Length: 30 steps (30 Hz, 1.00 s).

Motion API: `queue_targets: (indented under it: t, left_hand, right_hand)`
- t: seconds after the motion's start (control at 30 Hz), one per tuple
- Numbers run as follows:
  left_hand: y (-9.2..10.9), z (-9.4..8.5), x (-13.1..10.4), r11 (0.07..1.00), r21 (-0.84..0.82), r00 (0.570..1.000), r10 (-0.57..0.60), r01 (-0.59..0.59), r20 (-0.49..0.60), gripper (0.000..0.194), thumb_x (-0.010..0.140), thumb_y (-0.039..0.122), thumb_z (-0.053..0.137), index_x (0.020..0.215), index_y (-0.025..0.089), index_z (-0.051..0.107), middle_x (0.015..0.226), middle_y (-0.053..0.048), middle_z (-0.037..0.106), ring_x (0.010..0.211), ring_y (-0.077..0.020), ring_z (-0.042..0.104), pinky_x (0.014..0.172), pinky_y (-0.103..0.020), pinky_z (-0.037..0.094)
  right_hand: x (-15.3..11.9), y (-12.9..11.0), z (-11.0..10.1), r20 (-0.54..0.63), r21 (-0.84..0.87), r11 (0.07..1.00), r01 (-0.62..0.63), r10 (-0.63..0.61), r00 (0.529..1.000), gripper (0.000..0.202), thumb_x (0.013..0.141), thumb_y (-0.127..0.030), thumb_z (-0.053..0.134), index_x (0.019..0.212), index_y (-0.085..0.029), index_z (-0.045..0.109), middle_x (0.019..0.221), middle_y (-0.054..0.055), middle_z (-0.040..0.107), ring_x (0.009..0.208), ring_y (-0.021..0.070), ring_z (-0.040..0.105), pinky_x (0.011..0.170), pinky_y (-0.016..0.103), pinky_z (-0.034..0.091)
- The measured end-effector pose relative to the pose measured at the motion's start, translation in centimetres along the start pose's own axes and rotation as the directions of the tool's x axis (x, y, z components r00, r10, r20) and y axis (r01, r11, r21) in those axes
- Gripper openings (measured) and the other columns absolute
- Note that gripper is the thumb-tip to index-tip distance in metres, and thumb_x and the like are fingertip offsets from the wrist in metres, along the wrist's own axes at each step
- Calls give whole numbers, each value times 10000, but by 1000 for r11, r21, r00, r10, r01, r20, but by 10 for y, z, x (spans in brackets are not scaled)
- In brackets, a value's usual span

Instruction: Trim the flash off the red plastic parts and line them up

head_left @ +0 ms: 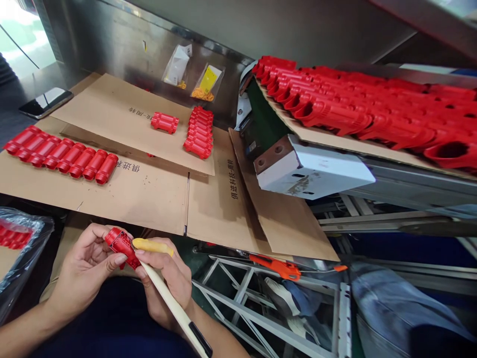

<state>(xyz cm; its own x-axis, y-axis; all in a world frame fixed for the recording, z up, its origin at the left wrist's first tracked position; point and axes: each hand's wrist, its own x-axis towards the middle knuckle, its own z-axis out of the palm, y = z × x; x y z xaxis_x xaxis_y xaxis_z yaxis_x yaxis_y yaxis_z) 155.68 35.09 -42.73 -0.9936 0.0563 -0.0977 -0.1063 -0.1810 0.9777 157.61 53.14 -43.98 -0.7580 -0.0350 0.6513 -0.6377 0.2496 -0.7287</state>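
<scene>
The left hand (91, 263) is gripping a red, ribbed plastic tube (122, 246) in front of the person's lap, just beyond the near edge of a brown cardboard sheet (160, 204), its fingers narrowing around the upper end and the thumb pressing on the side. The right hand (167, 278) is wrapping its fingers around a long, cream-coloured, stick-like tool with a black band (166, 296), and a yellow, sleeve-like cover (152, 246) is sheathing one finger. The tool's front end is meeting or nearly meeting the tube's lower part; the fingers are hiding the exact contact. The step in hand seems to be working on this single tube with the tool, and the next move is probably calling for a steady left grip, a slight turn of the tube and light control of the tool's tip. A neat row of similar red tubes (61, 154) is lying on the cardboard at the left, while a lone red tube (164, 122) is resting farther back, beside a column of red tubes (199, 132).
</scene>
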Motion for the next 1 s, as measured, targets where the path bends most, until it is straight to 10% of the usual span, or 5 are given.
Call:
queue_targets:
  t: [0.33,0.57,0.67,0.87,1.0]
  left_hand:
    - [4,-1,1,981,-134,988,-128,138,82,317,877,348,929,1127,299,741,1157,-55,789,903,-241,779,808,-322,663]
    - [11,-6,3,832,-192,842,-464,521,274,517,887,532,883,1323,264,817,1274,-148,782,787,-172,703,705,-209,587]
    - [10,-7,1,872,-236,889,-361,429,280,733,782,727,887,1321,235,821,1449,-181,697,805,-188,690,677,-221,582]
    - [15,-3,0,991,-30,991,-133,132,-31,340,759,352,1011,1037,262,837,1163,-91,794,842,-177,724,707,-185,590]
    - [15,1,2,961,-164,974,-227,224,2,331,805,364,975,1051,225,802,1008,-61,787,518,-57,531,481,-149,455]
  right_hand:
    - [3,5,-17,-97,124,964,-234,246,964,124,1071,-214,651,1158,-209,739,1008,88,781,858,185,775,783,309,669]
    - [25,10,-25,253,223,680,-698,652,715,205,997,-364,707,945,-168,742,733,2,677,523,77,541,497,182,457]
    - [24,12,-22,400,222,539,-812,710,580,327,986,-464,696,848,-167,679,623,-24,616,454,78,496,434,181,399]
    - [13,4,-26,159,-52,959,-279,284,946,113,1039,-179,667,1083,-183,771,993,76,802,973,199,754,870,303,644]
    - [8,1,-29,113,-5,1000,3,-2,994,431,998,-16,675,1401,-166,692,1318,151,767,1222,225,757,1040,318,651]
